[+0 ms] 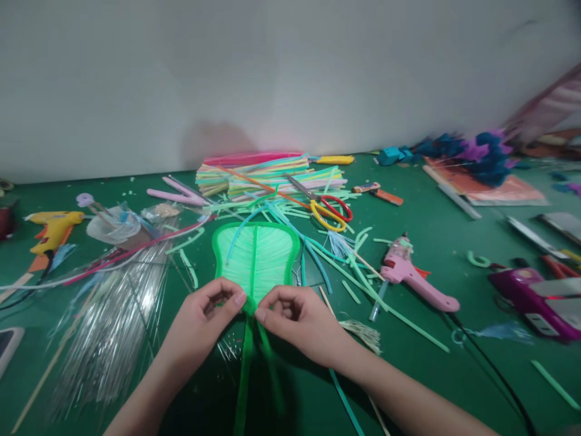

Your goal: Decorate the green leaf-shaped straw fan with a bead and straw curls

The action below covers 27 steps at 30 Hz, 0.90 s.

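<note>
1. Two bare forearms come up from the bottom edge over the green table (454, 254), and both hands meet at the narrow base of a green leaf-shaped piece (256, 257) lying flat just beyond them.
2. Her or his left hand (200, 321) has thumb and forefinger closed in a pinch on the leaf's base, the other fingers curled under.
3. Opposite it, the right hand (297, 321) pinches the same spot from the other side, fingertips nearly touching the left's.
4. From that pinch a green stem strip (245, 369) runs down toward the camera between the two wrists.
5. Left of the hands lies a spread of clear shiny strands (113, 327).
6. Beyond the leaf sits a stack of coloured straws (263, 172), with loose green and blue offcuts scattered around it.
7. Scissors with red and yellow handles (329, 209) lie just right of that stack.
8. A pink glue gun (408, 272) rests to the right of the leaf, well apart from the hands.
9. A yellow glue gun (52, 230) lies far left, near the wall.
</note>
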Available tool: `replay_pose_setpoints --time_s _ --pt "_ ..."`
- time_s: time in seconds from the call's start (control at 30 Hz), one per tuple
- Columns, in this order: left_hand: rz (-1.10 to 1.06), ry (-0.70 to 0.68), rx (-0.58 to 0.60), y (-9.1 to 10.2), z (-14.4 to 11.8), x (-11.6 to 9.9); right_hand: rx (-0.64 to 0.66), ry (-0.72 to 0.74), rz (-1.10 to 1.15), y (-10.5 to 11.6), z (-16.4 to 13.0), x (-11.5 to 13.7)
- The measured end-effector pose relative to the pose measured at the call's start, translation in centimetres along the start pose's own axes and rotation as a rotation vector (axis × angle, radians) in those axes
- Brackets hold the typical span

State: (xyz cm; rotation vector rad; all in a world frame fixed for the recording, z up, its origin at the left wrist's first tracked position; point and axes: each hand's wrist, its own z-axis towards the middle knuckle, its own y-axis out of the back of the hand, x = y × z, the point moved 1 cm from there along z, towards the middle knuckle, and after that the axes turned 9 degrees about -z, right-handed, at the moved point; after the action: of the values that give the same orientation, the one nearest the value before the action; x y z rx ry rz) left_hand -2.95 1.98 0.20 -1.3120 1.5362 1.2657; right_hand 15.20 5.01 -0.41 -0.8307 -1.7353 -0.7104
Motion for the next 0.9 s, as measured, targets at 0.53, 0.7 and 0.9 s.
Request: replay_pose_setpoints --time_s 0.53,0.7,0.9 --pt "-0.367 0.147 -0.027 -0.5 -0.5 0.3 -0.584 0.022 -1.308 14.1 5.5 4.2" --pt "-0.566 0.173 -0.1 -1.0 -0.3 -0.2 -0.471 -0.06 -1.281 16.9 9.6 3.0" --pt "-0.629 0.165 -0.162 -0.4 -0.3 -0.2 -0.592 -0.045 -1.153 17.3 7.5 4.1"
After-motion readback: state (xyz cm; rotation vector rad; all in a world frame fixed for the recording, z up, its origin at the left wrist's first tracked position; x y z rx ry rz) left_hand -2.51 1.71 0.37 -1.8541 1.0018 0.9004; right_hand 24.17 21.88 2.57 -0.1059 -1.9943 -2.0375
